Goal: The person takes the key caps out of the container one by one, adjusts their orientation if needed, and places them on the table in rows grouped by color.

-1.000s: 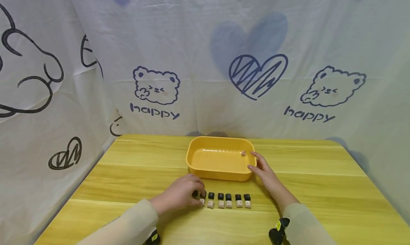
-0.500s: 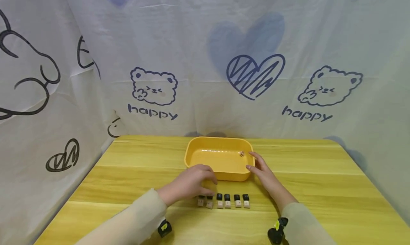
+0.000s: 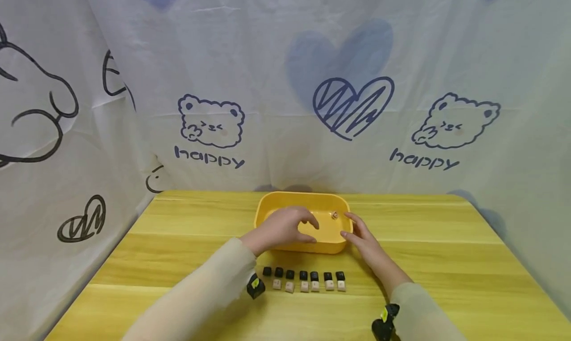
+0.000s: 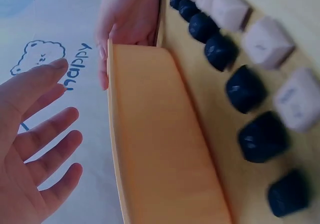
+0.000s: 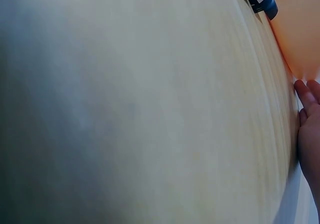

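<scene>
Over the near side of a yellow plastic tray (image 3: 294,248), my left hand (image 3: 285,227) hovers with thumb and fingers apart. The left wrist view shows its fingers (image 4: 55,156) spread and nothing among them. My right hand (image 3: 363,239) holds the tray's right end, thumb and a finger over the rim; other fingertips (image 5: 302,86) touch the outer wall in the right wrist view. One small pale keycap (image 3: 334,215) lies inside the tray near that hand. In front of the tray are two rows: several black keycaps (image 3: 303,275) behind several white keycaps (image 3: 305,286).
The wood-grain table (image 3: 424,261) reaches back to a white cloth backdrop (image 3: 276,83) with bear and heart drawings. Another cloth side (image 3: 40,182) rises along the left. Black wrist devices (image 3: 256,286) sit at both sleeves.
My left hand has moved from the left end of the keycap rows up and to the right, over the tray, uncovering the leftmost keycaps. The right hand stays at the tray's right end.
</scene>
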